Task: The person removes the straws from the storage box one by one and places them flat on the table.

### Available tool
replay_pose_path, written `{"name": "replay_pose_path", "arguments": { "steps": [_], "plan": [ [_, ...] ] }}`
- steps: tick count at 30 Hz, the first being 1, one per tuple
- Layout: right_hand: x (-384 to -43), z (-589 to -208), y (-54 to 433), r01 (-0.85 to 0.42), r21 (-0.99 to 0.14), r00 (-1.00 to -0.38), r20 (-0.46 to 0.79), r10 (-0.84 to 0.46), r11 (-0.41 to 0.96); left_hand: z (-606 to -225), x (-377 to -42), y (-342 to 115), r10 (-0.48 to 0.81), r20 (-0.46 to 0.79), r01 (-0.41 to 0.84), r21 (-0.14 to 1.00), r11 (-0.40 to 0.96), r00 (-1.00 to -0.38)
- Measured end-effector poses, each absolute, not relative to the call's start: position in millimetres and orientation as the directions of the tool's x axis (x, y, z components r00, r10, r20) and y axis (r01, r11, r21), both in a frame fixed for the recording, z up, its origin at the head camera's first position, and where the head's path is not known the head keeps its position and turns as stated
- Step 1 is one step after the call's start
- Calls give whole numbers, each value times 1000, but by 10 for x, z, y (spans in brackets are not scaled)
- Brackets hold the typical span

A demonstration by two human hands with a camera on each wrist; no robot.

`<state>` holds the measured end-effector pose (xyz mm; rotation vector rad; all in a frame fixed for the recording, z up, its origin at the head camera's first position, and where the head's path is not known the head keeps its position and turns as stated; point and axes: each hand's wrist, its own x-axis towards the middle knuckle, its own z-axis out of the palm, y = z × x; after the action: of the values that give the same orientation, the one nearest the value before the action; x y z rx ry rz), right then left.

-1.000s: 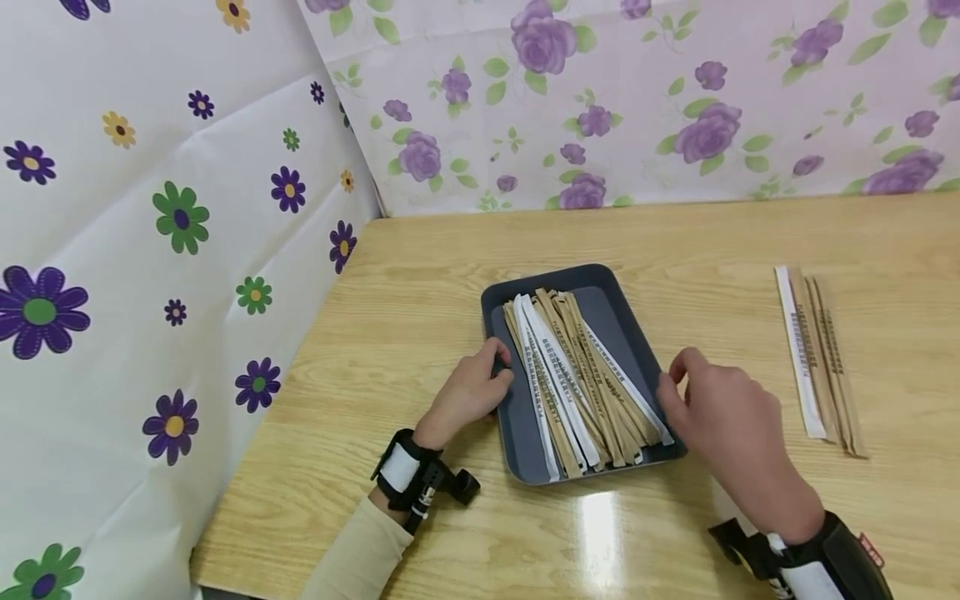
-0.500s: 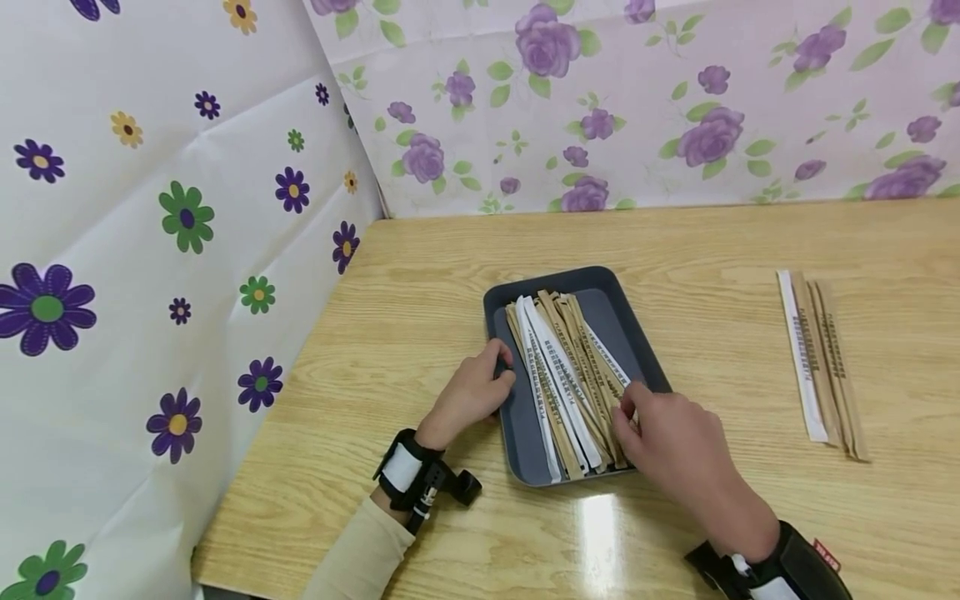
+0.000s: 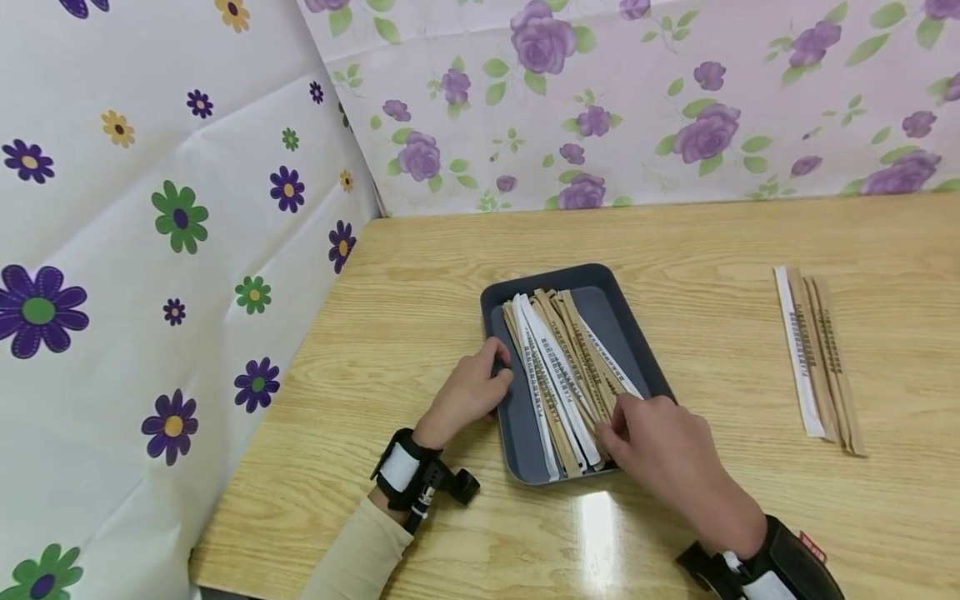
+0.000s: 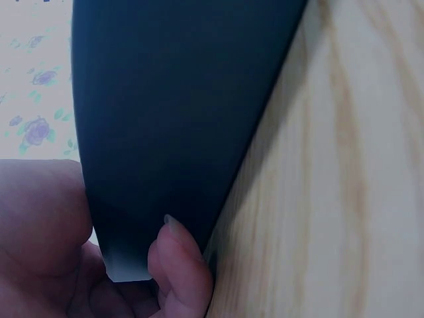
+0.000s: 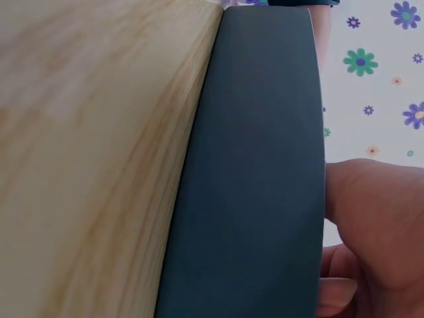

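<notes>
One second ago, the right hand (image 3: 667,442) was just outside the right rim of the tray (image 3: 603,312); now it is over the near right part of the tray, and its fingers reach in among the paper packets (image 3: 561,375). Compared with half a second ago, it has come a little more to the left and nearer to the person. For the work, I judge this means the right hand is now busy with the packets themselves. Its fingers are bent, but the hand covers their tips, so I cannot tell if a packet is pinched. The right wrist view does not settle it, because the tray's wall hides the packets.

The left hand (image 3: 468,387) stays at the left rim of the tray, with fingers curled around the wall; this probably keeps the tray steady.

Most packets, white and brown, lie lengthwise inside the tray. The separate packets (image 3: 813,358) remain on the table (image 3: 420,292), well apart from the tray on its right side, with the white one nearest to it.
</notes>
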<state>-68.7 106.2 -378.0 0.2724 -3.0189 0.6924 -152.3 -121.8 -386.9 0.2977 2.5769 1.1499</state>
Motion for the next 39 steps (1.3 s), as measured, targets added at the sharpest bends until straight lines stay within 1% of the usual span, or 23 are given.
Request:
{"name": "replay_pose_path", "arguments": {
  "steps": [2,5,11,17,23,32,39],
  "plan": [
    [-689,-3777,1065,-172,-426,-985,47,-168,888,-3868,-1521,-1220,307,-189,64,751,657,-933],
    [-690,-3783,1069,-183,-423,-982,44,-182,887,-3864,-1521,-1219,306,-186,66,750,658,-934],
    [-685,-3790,1095,-236,-436,-972,124,-202,869,-3865,-1521,-1219,309,-186,67,751,657,-933],
    [-695,-3754,1139,-246,-462,-966,191,-176,852,-3864,-1523,-1218,313,-187,68,755,653,-931],
    [-716,-3728,1218,-203,-458,-967,230,-105,865,-3865,-1523,-1221,314,-190,64,759,648,-930],
    [-759,-3712,1364,-117,-499,-975,223,-3,859,-3866,-1526,-1214,312,-187,70,750,658,-932],
    [-783,-3701,1508,-73,-491,-973,225,45,868,-3868,-1525,-1218,312,-184,71,752,656,-932]
  ]
}}
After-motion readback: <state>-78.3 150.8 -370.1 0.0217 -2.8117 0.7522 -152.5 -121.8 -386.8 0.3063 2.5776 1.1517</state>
